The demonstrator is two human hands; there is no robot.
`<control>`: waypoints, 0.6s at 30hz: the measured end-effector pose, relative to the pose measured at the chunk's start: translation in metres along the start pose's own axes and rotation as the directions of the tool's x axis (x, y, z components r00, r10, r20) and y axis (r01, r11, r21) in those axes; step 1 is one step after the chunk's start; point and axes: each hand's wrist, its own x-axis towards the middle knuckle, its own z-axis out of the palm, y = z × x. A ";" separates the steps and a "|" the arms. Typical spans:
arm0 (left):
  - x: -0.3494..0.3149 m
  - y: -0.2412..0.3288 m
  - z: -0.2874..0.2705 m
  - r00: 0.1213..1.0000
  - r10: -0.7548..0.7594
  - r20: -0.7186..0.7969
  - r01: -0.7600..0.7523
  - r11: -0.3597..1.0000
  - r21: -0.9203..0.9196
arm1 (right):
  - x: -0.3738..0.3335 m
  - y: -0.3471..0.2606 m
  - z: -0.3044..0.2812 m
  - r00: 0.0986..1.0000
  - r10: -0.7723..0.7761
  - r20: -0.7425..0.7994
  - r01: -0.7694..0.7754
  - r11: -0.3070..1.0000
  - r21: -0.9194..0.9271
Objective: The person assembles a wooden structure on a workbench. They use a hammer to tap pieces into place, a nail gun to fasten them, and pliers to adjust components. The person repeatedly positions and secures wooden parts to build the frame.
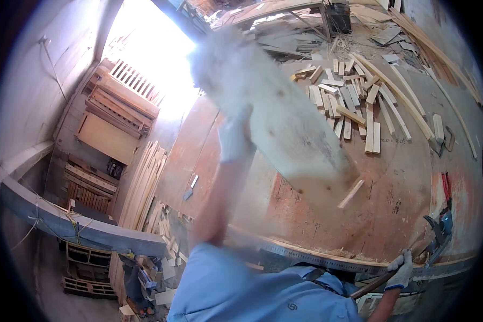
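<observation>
A long pale wooden board [290,129], smeared by motion, is tilted up over the middle of the workbench [316,214]. Several dark knots or nail spots mark its face. My left hand [236,137], in a whitish glove, is closed on the board's left edge; its fingers are partly behind or blurred into the wood. At the lower right, by the bench's near edge, my right hand [401,268] wears a white glove with a blue cuff. It is wrapped round a long brown wooden handle [371,285]; what the handle belongs to cannot be made out.
Short wood blocks [351,96] lie heaped on the bench's far right, with long strips [397,94] beside them. Dark-handled tools [441,228] rest near the right edge. A small metal tool [190,189] lies at left. Stacked planks [145,185] and a grey beam [86,225] stand left.
</observation>
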 end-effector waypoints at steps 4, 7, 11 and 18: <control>-0.080 -0.115 -0.095 0.998 0.040 0.049 -0.064 0.643 0.763 | -0.009 0.014 0.021 0.999 0.023 0.045 -0.019 0.995 -0.096; -0.138 -0.186 -0.127 0.981 -0.181 0.072 0.035 0.529 0.848 | -0.018 0.009 0.038 1.000 0.017 0.006 -0.017 0.992 -0.128; -0.141 -0.236 -0.132 0.849 -0.231 0.476 -0.442 0.186 0.878 | -0.021 -0.006 0.030 0.998 0.062 -0.012 -0.063 0.967 -0.245; -0.116 -0.114 -0.063 0.830 -0.488 0.270 -0.216 0.166 0.962 | -0.046 -0.018 0.092 0.990 -0.037 0.137 0.101 0.865 -0.491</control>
